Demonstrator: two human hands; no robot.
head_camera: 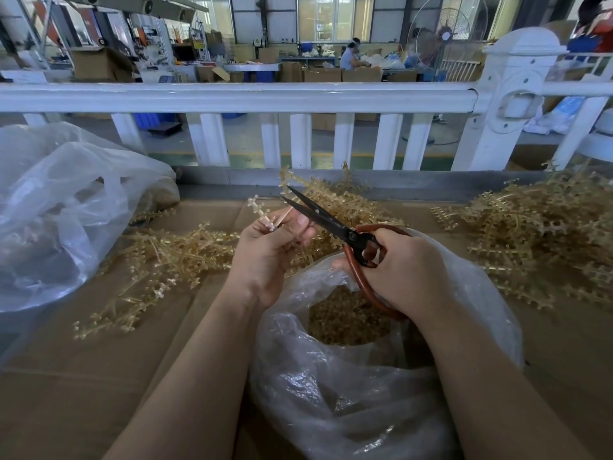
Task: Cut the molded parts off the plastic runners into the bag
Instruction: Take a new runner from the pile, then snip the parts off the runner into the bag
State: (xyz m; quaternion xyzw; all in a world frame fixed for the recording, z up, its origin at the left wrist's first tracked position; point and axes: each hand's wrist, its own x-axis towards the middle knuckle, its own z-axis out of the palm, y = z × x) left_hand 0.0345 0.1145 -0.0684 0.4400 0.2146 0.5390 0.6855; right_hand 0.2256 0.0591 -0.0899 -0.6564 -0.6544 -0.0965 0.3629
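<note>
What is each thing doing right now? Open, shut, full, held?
Scissors: blades slightly open, tips at the runner.
Runner: held up, parts still on it.
Left hand: pinches the runner.
Right hand: grips the scissors' handles.
Bag: open, cut parts inside.
Bag at left: crumpled, contents unclear.
Runner piles: loose on cardboard.
</note>
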